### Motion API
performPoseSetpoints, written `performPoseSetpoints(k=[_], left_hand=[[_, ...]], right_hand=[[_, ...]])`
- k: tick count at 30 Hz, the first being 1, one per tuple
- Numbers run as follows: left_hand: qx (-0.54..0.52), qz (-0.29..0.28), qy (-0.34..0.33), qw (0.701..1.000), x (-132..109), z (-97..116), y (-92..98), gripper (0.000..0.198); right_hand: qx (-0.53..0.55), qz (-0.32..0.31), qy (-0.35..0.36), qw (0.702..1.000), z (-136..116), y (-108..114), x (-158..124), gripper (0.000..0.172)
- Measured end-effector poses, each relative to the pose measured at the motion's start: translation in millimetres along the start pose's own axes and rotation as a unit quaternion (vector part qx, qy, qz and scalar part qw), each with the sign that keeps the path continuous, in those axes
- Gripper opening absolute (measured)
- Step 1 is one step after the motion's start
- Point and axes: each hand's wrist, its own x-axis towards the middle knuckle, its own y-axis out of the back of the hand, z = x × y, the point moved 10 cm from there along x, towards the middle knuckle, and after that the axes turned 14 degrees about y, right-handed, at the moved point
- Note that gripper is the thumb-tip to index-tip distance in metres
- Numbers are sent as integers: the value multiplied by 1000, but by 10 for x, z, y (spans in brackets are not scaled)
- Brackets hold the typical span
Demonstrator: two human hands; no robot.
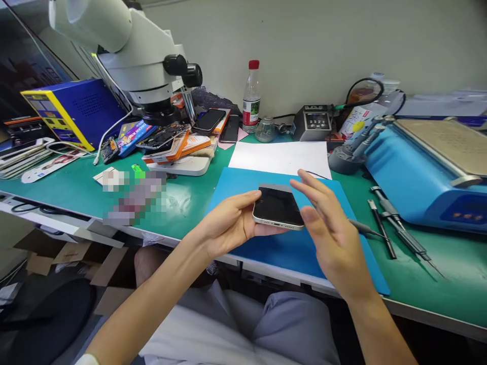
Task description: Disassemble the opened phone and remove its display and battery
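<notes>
My left hand (227,223) grips a smartphone (277,207) by its left edge, dark screen up, just above a blue work mat (297,248). The phone has a pale metal frame. My right hand (327,230) hovers at the phone's right side with fingers stretched out and apart, holding nothing; its fingertips are close to the phone's right edge.
A white microscope (148,61) stands at back left over a pile of phones and boxes (178,142). A water bottle (251,99), a soldering station (315,121), white paper (281,158), a blue heating machine (429,172) and tweezers and screwdrivers (395,225) lie on the green bench.
</notes>
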Motion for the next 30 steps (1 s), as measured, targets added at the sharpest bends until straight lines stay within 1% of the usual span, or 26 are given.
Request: performPoseSetpoints(k=[1, 3, 5, 8, 13, 19, 22, 24, 26, 27, 30], left_hand=[[-8, -11, -1, 1000, -30, -7, -27, 34], [-23, -31, -1, 999, -82, -27, -80, 33], [-40, -43, 2, 998, -120, -50, -118, 35], [-65, -50, 19, 996, -150, -105, -154, 38], [-93, -61, 36, 993, -188, -160, -217, 41], [-97, -63, 36, 993, -204, -179, -217, 40], [-86, -73, 35, 993, -208, -185, -221, 39], [-70, -72, 15, 995, -209, -154, -211, 34], [-44, -53, -25, 997, -205, -84, -172, 29], [-31, -38, -52, 997, -201, -34, -142, 33], [5, 12, -136, 991, -188, 124, -41, 59]], right_hand=[[1, -14, 30, 999, -85, -2, -32, 41], [6, -21, 66, 998, -189, 6, -86, 36], [-1, -9, 89, 996, -246, 25, -105, 31], [-1, 29, 110, 993, -292, 61, -90, 27], [-1, 59, 105, 993, -312, 95, -49, 25], [-14, 81, 92, 992, -320, 121, -14, 25], [-17, 79, 90, 993, -307, 121, -26, 26], [7, 60, 92, 994, -295, 86, -55, 27], [33, 42, 67, 996, -230, 45, -103, 28], [40, 42, 38, 998, -167, 37, -132, 31], [72, 57, -88, 992, 107, -2, -231, 50]])
